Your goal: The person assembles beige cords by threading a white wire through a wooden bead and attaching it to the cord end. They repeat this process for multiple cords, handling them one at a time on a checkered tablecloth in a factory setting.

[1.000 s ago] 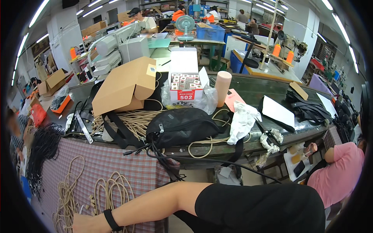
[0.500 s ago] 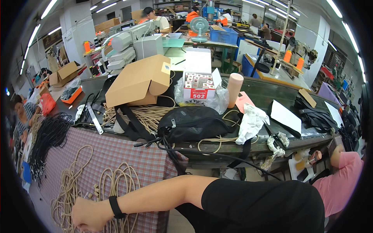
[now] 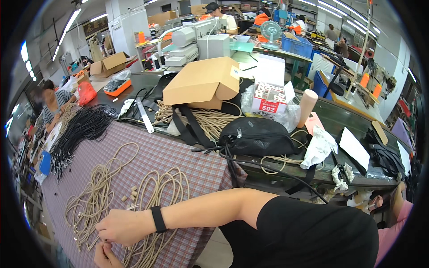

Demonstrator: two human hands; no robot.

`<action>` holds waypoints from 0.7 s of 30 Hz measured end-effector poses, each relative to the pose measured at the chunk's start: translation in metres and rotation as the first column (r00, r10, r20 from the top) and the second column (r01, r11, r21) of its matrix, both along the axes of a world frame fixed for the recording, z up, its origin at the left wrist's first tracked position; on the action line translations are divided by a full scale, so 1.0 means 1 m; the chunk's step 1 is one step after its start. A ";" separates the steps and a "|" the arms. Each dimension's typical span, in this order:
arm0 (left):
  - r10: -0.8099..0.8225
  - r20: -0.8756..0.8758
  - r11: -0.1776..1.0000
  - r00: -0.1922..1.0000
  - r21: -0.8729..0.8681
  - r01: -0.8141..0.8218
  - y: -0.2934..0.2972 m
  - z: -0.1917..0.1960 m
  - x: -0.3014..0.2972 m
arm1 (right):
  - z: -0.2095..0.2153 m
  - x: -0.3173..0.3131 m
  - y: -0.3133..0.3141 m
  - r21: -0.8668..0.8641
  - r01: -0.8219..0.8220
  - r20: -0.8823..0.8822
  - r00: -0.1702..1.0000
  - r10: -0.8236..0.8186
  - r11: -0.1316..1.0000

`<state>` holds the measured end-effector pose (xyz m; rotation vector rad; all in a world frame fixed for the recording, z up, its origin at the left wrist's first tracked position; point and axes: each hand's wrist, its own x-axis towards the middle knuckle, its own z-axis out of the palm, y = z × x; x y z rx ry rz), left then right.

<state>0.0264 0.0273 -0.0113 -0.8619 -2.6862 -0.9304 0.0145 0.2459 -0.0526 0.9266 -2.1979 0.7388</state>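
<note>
My right hand (image 3: pixel 119 225), a black band on its wrist, reaches across from the right and closes on a strand of beige cord (image 3: pixel 156 196) near the front of the checked cloth (image 3: pixel 178 156). Just below it at the picture's lower edge, my left hand (image 3: pixel 105 255) pinches the same cord. The cord lies in several long loops over the cloth. A few small beige pieces (image 3: pixel 132 193) sit among the loops, a little above my hands.
A heap of black cords (image 3: pixel 82 131) lies at the cloth's left, by a seated co-worker (image 3: pixel 53 100). Behind the cloth lie a metal ruler (image 3: pixel 145 116), a black bag (image 3: pixel 259 136), a cardboard box (image 3: pixel 201 82) and more beige cord (image 3: pixel 214 120). Another person (image 3: pixel 393 219) sits lower right.
The view has swung left and down over the checked cloth. My right hand has moved onto the cord loops, and my left hand has come into view beside it.
</note>
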 end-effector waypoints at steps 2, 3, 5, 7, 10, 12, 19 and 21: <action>-0.039 0.063 0.991 0.997 0.134 0.031 -0.010 -0.018 -0.019 | 0.000 -0.001 -0.002 -0.022 0.027 -0.075 0.997 -0.028 0.999; -0.057 0.093 0.979 0.994 0.199 0.038 -0.019 -0.026 -0.027 | 0.000 -0.003 -0.002 -0.027 0.032 -0.099 0.995 -0.034 0.999; -0.117 0.233 0.967 0.965 0.247 0.057 -0.018 -0.018 -0.030 | -0.002 -0.001 0.001 -0.021 0.040 -0.092 0.995 -0.042 0.999; -0.177 0.292 0.941 0.940 0.330 0.075 -0.017 -0.018 -0.034 | 0.004 -0.001 0.010 0.005 0.021 -0.077 0.997 -0.020 1.000; -0.105 0.365 0.940 0.925 0.340 -0.027 -0.018 -0.015 -0.032 | 0.006 0.001 0.011 0.049 0.050 -0.065 0.997 -0.046 0.998; -0.212 0.333 0.886 0.919 0.462 0.037 -0.036 -0.032 -0.054 | 0.007 -0.002 0.008 0.028 0.012 -0.132 0.991 -0.009 1.000; -0.143 0.318 0.893 0.937 0.449 -0.016 -0.018 -0.030 -0.041 | 0.012 0.001 0.015 -0.025 -0.040 -0.129 0.991 0.037 0.999; -0.199 0.323 0.866 0.925 0.499 0.012 -0.020 -0.026 -0.034 | 0.012 0.002 0.008 0.003 -0.036 -0.126 0.991 0.036 0.999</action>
